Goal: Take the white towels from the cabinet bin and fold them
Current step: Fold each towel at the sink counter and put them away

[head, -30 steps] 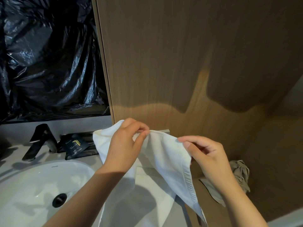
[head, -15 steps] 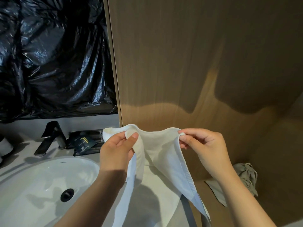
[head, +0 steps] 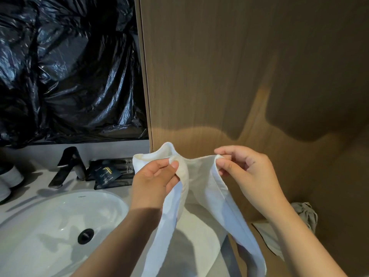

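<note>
A white towel (head: 201, 198) hangs in front of me over the counter, held up by its top edge. My left hand (head: 155, 182) pinches the top edge near the left corner between thumb and fingers. My right hand (head: 245, 172) pinches the right corner with thumb and fingertips. The cloth sags between the two hands and its long edges droop down out of the bottom of the view. No cabinet bin shows.
A white sink basin (head: 60, 232) with a black drain lies at lower left, a black faucet (head: 67, 166) behind it. Black packets (head: 109, 172) sit on the counter. Black plastic sheeting (head: 65, 66) covers the wall. A wooden panel (head: 239, 76) stands ahead. A grey cloth (head: 305, 216) lies lower right.
My hands have shifted their pinch along the towel's top edge and spread it a little. The left thumb now lies over the edge near the corner. The view has shifted slightly left.
</note>
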`<state>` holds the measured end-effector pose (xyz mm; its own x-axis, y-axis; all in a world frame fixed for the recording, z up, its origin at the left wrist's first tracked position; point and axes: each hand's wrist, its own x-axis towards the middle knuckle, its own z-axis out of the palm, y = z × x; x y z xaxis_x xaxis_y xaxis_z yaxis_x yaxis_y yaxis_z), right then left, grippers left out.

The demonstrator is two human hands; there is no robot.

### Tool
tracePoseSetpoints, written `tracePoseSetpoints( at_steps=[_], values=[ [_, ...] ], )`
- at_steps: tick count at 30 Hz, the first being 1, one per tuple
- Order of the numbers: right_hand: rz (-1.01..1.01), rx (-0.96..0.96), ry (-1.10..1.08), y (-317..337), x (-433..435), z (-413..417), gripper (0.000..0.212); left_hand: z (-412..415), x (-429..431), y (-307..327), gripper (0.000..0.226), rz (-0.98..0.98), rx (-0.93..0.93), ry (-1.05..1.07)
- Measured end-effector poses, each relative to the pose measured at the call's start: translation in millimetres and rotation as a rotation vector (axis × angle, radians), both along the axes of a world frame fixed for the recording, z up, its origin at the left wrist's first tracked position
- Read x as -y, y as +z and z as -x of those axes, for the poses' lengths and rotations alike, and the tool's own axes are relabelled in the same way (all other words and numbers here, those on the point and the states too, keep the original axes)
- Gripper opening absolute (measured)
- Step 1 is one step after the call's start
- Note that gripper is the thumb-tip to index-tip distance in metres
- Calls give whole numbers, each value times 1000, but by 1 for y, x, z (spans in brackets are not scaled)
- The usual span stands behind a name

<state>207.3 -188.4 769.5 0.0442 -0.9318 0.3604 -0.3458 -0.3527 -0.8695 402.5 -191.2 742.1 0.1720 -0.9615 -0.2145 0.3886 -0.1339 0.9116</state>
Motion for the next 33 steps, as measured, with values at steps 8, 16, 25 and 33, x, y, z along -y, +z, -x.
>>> tracePoseSetpoints(
  at_steps=[8, 16, 25, 33],
  values=[
    [59, -4, 15, 12, -11, -13, 5, 19, -10, 12, 24, 73, -85, -140],
    [31, 11, 7, 13, -10, -11, 9, 25, -13, 16, 19, 149, -26, -211],
    [95, 5, -5, 15, -12, -17, 11, 27, -13, 21, 12, 267, 187, -215],
    [135, 40, -28, 10, -11, -20, 11, 23, -18, 21, 14, 334, 265, -213]
  ],
)
